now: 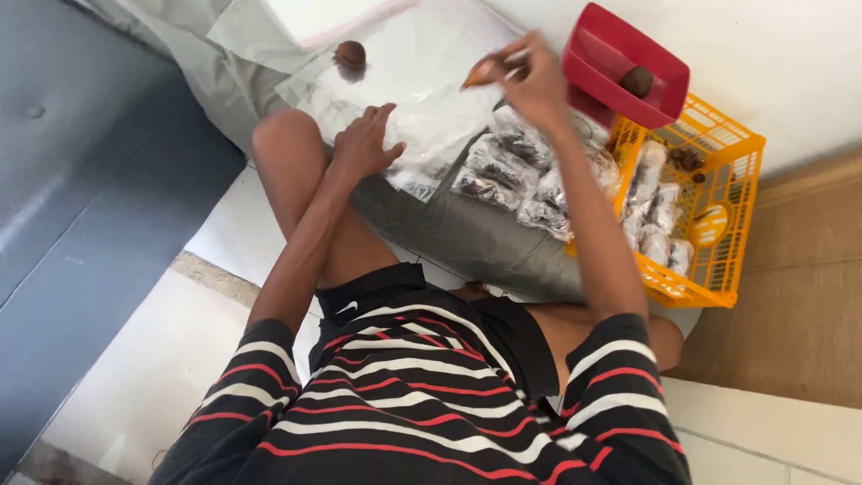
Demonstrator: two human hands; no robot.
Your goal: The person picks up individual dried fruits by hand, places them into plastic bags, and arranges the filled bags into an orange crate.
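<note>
Two fingers of the right hand (536,79) pinch a small brown piece (479,74) at upper centre, above the clear plastic sheet (422,63) the open left hand (364,144) flattens; so light a pinch could drop it among the filled bags (516,171).

Seated person in striped shirt seen from above. Left hand (364,144) laid flat on clear plastic sheet (422,67). Orange-tipped tool (485,72) pinched in raised right hand (534,81). Filled packets (516,171) piled beside yellow basket (732,211); red scoop (620,54) propped above.
</note>
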